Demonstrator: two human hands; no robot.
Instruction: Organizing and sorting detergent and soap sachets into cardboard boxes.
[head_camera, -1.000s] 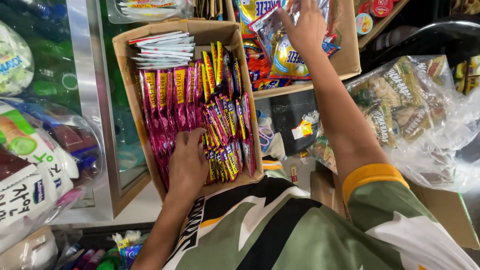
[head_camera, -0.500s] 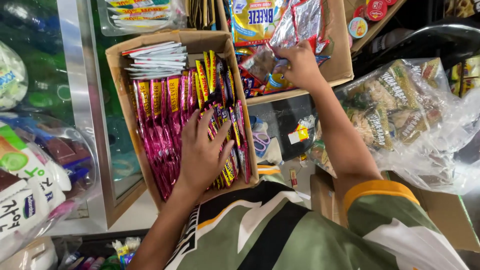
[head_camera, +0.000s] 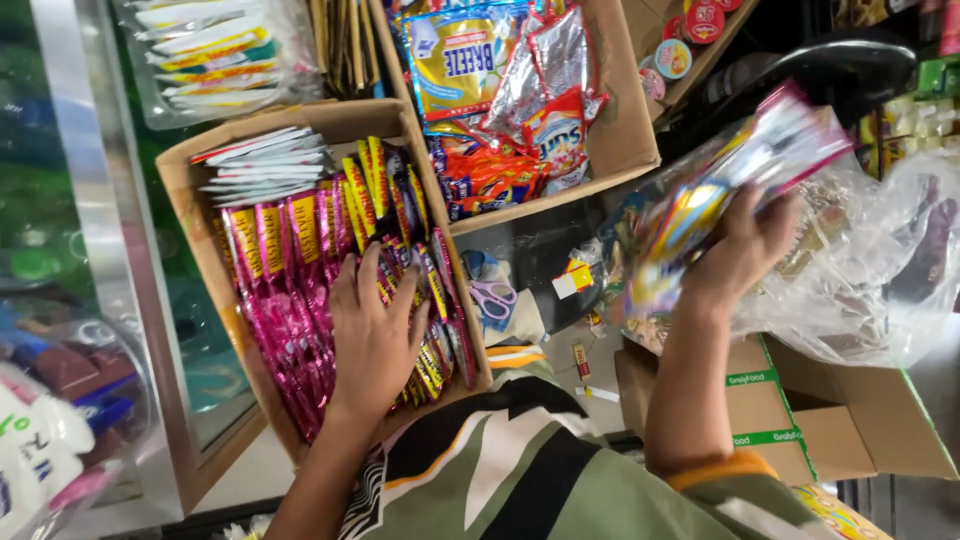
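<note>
We see pink sachets and yellow-black sachets upright in a cardboard box; blurred colourful packets sit at right.

Left hand lay flat on sachet rows packed inside cardboard box, w/ a stack of flat packets at the box's far end. Right of that box sat a 2nd carton holding snack packs. Scissors lay in the gap below it. Further right, right hand held a bundle of packets, a plastic bag just behind it. Open box sat below that hand.
</note>
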